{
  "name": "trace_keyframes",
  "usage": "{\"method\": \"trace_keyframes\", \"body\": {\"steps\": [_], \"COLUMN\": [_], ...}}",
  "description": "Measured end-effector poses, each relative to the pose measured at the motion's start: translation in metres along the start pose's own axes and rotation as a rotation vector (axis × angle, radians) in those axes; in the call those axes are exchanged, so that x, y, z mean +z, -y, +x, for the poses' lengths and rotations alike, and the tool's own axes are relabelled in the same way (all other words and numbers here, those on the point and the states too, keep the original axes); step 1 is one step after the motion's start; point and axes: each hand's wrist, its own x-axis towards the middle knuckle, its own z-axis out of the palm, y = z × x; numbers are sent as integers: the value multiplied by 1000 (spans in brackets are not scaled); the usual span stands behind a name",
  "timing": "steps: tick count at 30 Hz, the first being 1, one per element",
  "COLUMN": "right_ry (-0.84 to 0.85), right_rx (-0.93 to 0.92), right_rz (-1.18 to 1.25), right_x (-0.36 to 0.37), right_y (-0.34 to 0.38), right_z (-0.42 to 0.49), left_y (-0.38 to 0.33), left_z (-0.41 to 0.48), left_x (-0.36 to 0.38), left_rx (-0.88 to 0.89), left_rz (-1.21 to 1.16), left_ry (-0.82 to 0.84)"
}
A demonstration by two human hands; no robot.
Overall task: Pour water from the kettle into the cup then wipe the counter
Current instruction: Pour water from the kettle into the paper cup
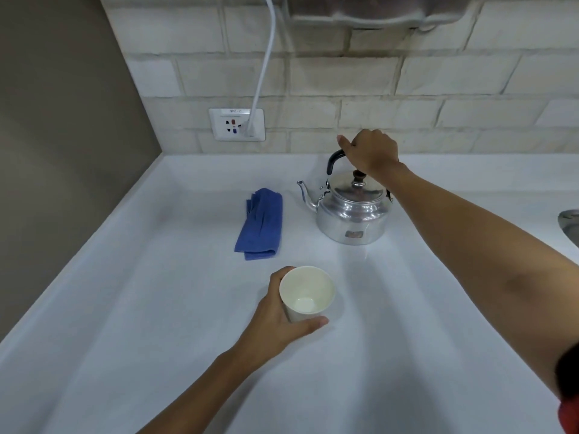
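Right hand (371,150) grips the polished metal kettle's (352,211) black handle, left hand (275,314) wraps the empty cream paper cup (307,292); recommended: lift level, tip slowly, spout over rim.

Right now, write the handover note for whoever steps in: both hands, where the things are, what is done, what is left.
Left hand: wrapped around the paper cup, which stands upright on the counter and looks empty.
Right hand: closed on the black handle of the kettle; the kettle appears to sit on the counter, lid on, spout pointing left.
Blue cloth: folded, left of the kettle, untouched.
Done: both grips taken.
Left: lift, pour into the cup, set the kettle down, wipe the counter with the cloth.
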Motion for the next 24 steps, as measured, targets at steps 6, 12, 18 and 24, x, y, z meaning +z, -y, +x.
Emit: {"method": "trace_keyframes", "body": {"steps": [6,12,18,24], "right_ry": [-20,-22,-128,-160], "right_rx": [8,37,15,-78], "right_rz": [-11,50,154,66], "right_x": [-2,-9,-30,-56], "right_y": [2,2,-6,-10], "right_z": [-1,-9,-25,-50], "left_y": [-2,1,1,3], "left_z": [11,18,21,20], "left_x": [8,12,12,14], "left_rx": [-16,-9,-19,-62], "left_rz": [-36,-29,-69,-53], "left_ry": [-109,-174,-210,-199]}}
